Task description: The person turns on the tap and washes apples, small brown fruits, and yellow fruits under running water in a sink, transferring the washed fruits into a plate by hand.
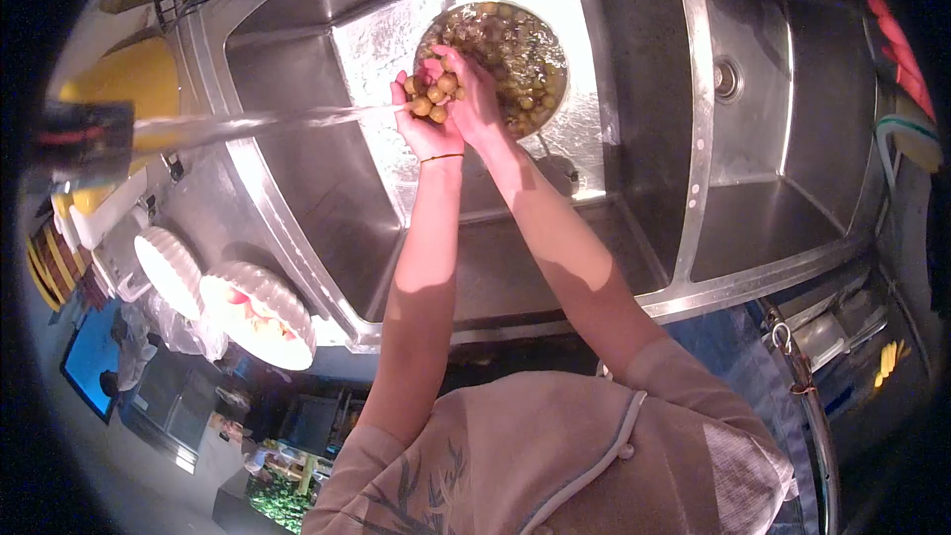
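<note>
Several small round greenish-brown fruits (433, 97) lie cupped between my two hands, under a stream of water (287, 119) that comes from the left. My left hand (421, 129) is beneath them with its fingers curled up, a thin band around the wrist. On their right side my right hand (474, 99) curves against them, over the rim of a round bowl (567, 89). Water and many more of the round fruits (515, 69) fill that bowl, which sits in the left basin of a metal sink (327, 178).
A second basin (753, 129) with a drain (726, 80) is on the right, past a metal divider (693, 139). The dark faucet (89, 139) juts in at the left. Two white fluted dishes stand beside the sink, the nearer one (307, 329) holding reddish pieces. Red gloves hang at the far right.
</note>
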Demonstrator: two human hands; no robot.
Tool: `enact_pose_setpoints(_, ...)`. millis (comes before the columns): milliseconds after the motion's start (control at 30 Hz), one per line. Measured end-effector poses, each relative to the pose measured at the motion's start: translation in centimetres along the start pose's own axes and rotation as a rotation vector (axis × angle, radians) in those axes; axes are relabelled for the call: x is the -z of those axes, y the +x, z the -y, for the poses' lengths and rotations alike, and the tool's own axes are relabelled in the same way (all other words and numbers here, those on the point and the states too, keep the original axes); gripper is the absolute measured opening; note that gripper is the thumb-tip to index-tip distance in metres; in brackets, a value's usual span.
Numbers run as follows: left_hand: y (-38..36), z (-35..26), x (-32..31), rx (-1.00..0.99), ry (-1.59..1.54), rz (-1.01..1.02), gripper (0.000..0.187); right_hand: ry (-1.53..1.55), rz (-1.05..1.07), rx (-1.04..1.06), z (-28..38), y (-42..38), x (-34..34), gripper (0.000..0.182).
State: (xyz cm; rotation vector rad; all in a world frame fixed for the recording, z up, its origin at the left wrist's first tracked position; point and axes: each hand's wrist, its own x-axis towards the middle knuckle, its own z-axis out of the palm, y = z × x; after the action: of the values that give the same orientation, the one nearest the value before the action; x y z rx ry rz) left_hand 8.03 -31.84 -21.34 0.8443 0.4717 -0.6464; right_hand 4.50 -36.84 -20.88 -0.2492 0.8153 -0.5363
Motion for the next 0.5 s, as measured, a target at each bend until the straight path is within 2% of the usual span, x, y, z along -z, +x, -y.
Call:
enact_pose_setpoints(33, -0.3, -0.4, -0.2, -0.029, 0.040, 0.000, 0.027, -0.133, 0.071, 0.098, -0.9, 0.3, 0.5, 0.034)
enact_pose_setpoints(133, -1.5, -1.6, -0.7, -0.130, 0.165, 0.029, 0.033, -0.154, 0.025, 0.238, -1.2, -0.8, -1.0, 0.033)
enact_pose_setpoints(167, -2.2, -2.1, -1.2, -0.163, 0.195, 0.058, 0.035, 0.013, 0.057, 0.186, -1.4, -0.9, -1.5, 0.026)
enact_pose_setpoints(300, -5.0, -4.1, -1.9, -0.223, 0.283, 0.125, 0.034, 0.091, 0.109, 0.246, -2.1, -2.8, -3.4, 0.021)
enact_pose_setpoints(333, -5.4, -4.5, -1.7, -0.232, 0.278, 0.160, 0.034, 0.057, 0.092, 0.246, -2.2, -3.3, -3.7, 0.022)
enact_pose_setpoints(367, -6.2, -5.1, -2.4, -0.221, 0.292, 0.082, 0.032, 0.023, 0.075, 0.247, -1.8, -4.2, -4.6, 0.022)
enact_pose_setpoints(400, -6.8, -5.7, -2.8, -0.223, 0.256, 0.089, 0.033, -0.012, 0.058, 0.251, -1.3, -5.1, -5.5, 0.022)
enact_pose_setpoints(500, -8.1, -7.3, -3.4, -0.217, 0.136, 0.106, 0.032, -0.018, 0.124, 0.252, -0.7, -7.1, -7.2, 0.022)
